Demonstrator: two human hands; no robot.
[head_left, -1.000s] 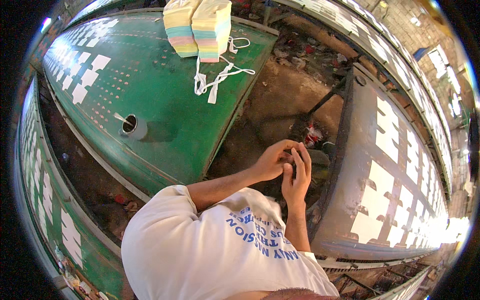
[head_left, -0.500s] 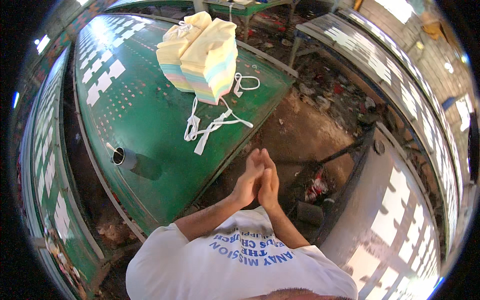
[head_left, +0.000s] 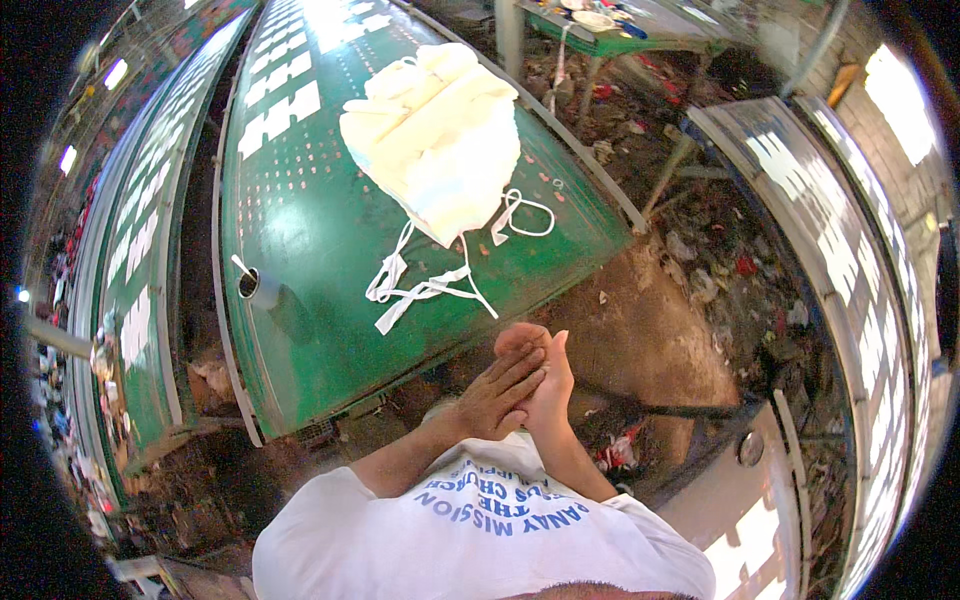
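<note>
My left hand (head_left: pixel 492 392) lies flat against my right hand (head_left: pixel 551 392) in front of my shirt, just off the near edge of the green table (head_left: pixel 330 365). The left fingers stretch across the right palm, while the right thumb points up; the right fingers are partly covered. Nothing shows between them. Beyond my hands, a thick stack of pale yellow cloth pieces (head_left: pixel 440 150) rests on the table. White straps (head_left: pixel 425 291) trail from its near side, and a looped strap (head_left: pixel 527 213) lies to its right.
A dark cup (head_left: pixel 264 291) with a white stick (head_left: pixel 239 265) stands at the table's left side. Long tables (head_left: pixel 145 270) run along the left, and others (head_left: pixel 790 190) along the right. Scraps litter the dirt floor (head_left: pixel 650 340). Another table (head_left: pixel 640 35) holds small items at the back.
My hands have gone from palms together, fingertips pointing away, to the left laid across the right. The view has shifted, so the table and cloth stack appear farther right and the stack looks brighter.
</note>
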